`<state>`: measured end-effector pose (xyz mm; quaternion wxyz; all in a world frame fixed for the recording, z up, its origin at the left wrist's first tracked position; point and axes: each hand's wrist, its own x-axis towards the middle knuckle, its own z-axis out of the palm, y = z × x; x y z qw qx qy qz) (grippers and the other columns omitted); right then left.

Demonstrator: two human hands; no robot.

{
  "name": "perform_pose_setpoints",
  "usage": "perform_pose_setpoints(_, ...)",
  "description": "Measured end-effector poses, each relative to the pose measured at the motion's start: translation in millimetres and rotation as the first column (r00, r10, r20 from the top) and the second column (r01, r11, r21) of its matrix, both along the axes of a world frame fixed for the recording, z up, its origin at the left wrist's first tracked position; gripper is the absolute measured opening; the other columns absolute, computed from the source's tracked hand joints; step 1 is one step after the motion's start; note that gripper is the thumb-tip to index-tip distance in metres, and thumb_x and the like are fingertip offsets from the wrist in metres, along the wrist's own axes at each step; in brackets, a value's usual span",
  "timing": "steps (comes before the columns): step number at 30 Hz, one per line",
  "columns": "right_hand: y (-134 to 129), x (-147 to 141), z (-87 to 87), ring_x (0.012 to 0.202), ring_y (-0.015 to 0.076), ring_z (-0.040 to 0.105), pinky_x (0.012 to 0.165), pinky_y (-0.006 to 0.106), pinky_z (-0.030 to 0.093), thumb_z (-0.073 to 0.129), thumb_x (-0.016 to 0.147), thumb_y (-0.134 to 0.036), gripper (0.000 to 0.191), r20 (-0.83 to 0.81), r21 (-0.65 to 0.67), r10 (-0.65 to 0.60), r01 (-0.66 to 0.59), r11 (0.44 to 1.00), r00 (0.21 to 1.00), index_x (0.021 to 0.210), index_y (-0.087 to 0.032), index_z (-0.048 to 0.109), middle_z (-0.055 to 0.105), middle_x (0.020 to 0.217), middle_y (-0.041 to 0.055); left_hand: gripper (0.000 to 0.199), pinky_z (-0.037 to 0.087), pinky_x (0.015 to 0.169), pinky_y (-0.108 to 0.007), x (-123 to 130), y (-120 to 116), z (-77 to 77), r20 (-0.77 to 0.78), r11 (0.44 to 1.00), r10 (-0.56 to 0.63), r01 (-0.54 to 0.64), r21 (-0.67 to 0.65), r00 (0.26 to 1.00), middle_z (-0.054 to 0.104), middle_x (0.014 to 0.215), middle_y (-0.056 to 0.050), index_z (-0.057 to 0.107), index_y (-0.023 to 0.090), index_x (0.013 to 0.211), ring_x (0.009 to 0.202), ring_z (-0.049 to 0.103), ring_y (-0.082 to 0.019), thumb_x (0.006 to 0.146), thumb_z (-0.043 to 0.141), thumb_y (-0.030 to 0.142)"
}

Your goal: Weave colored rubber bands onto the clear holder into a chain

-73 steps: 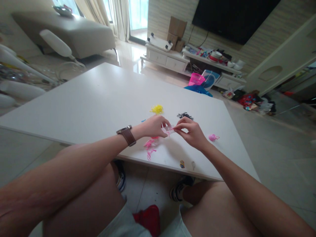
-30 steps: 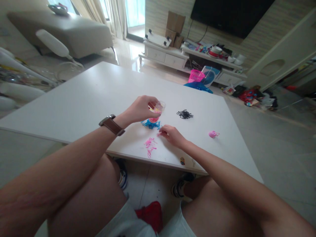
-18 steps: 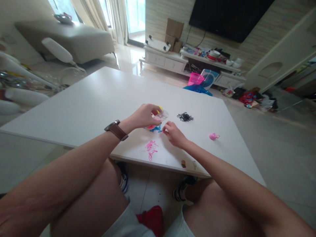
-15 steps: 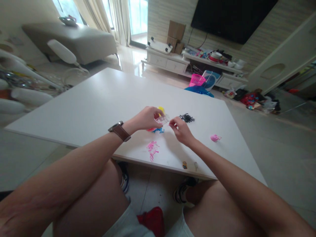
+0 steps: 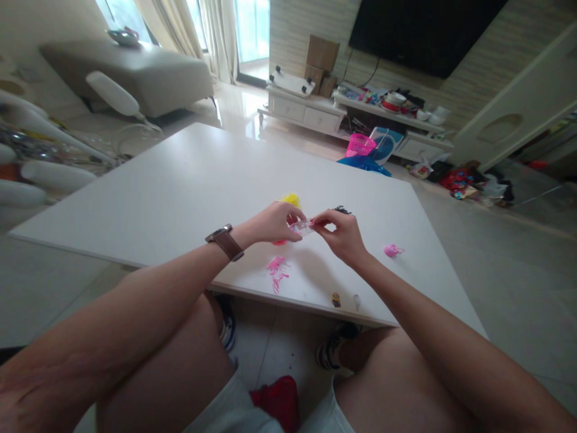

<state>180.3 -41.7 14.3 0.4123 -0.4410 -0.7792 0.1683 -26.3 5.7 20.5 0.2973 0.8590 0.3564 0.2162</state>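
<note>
My left hand [image 5: 280,220] is closed around a small clear bottle [image 5: 305,227], tilted sideways above the white table with its mouth toward the right. Some pink shows through its wall. At that mouth my right hand [image 5: 346,236] pinches with thumb and fingertips on something small and pink, mostly hidden by the fingers. Below them lies a loose pile of pink rubber bands [image 5: 276,269]. Yellow bands [image 5: 291,199] are heaped behind the left hand, and a red bit shows under it. Black bands [image 5: 343,210] lie partly hidden behind the right hand.
On the white table [image 5: 193,180], a small pink item [image 5: 392,250] lies to the right. A little yellow cartoon figure [image 5: 336,299] and a small clear piece [image 5: 357,301] are near the front edge. A pink basket [image 5: 360,145] stands beyond the far edge.
My left hand has shifted a little right and down with the bottle. My right hand has moved slightly right, its fingertips now meeting the bottle's mouth. The blue bands are now hidden.
</note>
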Motion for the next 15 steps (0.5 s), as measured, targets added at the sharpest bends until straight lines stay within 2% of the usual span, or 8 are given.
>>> perform_pose_setpoints(4,-0.6,0.1,3.5,0.075,0.0161,0.065,0.068,0.029,0.053,0.07,0.085,-0.02,0.006,-0.018,0.052,0.006,-0.005,0.999,1.0,0.079,-0.02,0.068,0.069,0.084,0.003,0.035,0.046,0.067,-0.026,0.7,-0.5,1.7,0.035,0.999,0.009,-0.007,-0.052,0.999,0.071,0.078,-0.003,0.078,0.015,0.099,0.071,0.061,-0.015,0.065,0.075,0.022)
perform_pose_setpoints(10,-3.2,-1.0,5.9,0.078,0.0177,0.066,0.077,0.033,0.055,0.063,0.092,-0.023,0.008,-0.048,0.033,-0.009,0.011,0.999,0.999,0.086,-0.022,0.069,0.072,0.085,0.0026,0.034,0.049,0.068,-0.027,2.0,1.8,-2.7,0.106,0.994,0.02,-0.008,-0.11,0.994,0.071,0.077,-0.003,0.078,0.015,0.097,0.071,0.063,-0.015,0.065,0.076,0.025)
perform_pose_setpoints(15,-4.3,-0.4,5.1,0.083,0.0181,0.063,0.075,0.033,0.054,0.057,0.092,-0.022,0.008,-0.131,0.114,-0.136,0.151,0.982,0.982,0.091,-0.022,0.065,0.068,0.089,0.0036,0.027,0.053,0.068,-0.029,-2.7,9.5,2.0,0.26,0.982,0.111,-0.065,-0.177,0.959,0.072,0.081,-0.006,0.074,0.012,0.089,0.073,0.065,-0.015,0.067,0.077,0.026)
